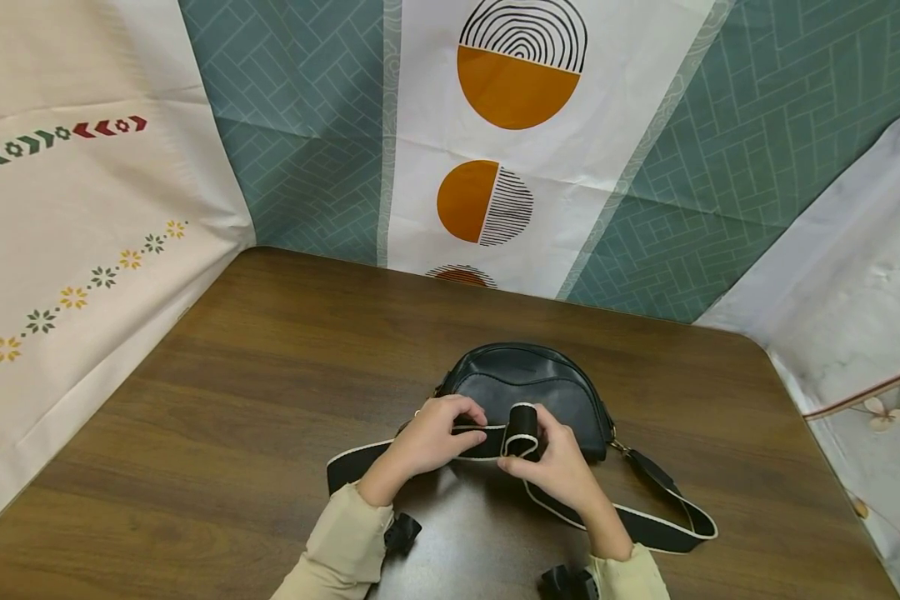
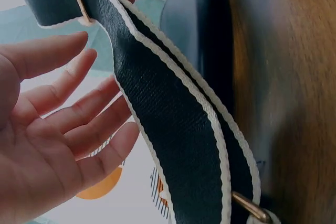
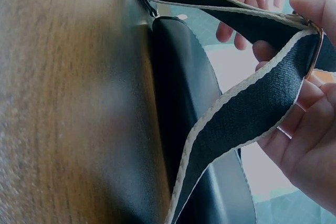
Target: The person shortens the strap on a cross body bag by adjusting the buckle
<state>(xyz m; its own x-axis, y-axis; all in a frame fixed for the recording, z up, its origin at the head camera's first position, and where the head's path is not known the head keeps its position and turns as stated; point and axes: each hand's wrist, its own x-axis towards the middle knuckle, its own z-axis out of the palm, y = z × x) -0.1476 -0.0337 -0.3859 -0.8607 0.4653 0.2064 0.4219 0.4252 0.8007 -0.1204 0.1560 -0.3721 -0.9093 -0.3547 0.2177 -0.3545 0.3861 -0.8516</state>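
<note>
A black half-moon handbag (image 1: 528, 375) sits on the table, its black strap with white edging (image 1: 663, 533) running in front of it. My right hand (image 1: 558, 462) pinches the strap beside a gold-coloured slider buckle (image 3: 316, 51), where the strap forms a small upright loop (image 1: 523, 425). My left hand (image 1: 438, 433) is just left of that loop. In the left wrist view its fingers (image 2: 89, 114) are spread and loosely bent next to the strap, holding nothing; whether a fingertip touches the strap's edge I cannot tell. A metal ring (image 2: 252, 206) shows lower on the strap.
The brown wooden table (image 1: 232, 375) extends on both sides of the bag. Behind it hangs a teal and white cloth (image 1: 420, 125) with orange circles. White patterned cloths hang at the left (image 1: 82, 275) and right (image 1: 862, 292).
</note>
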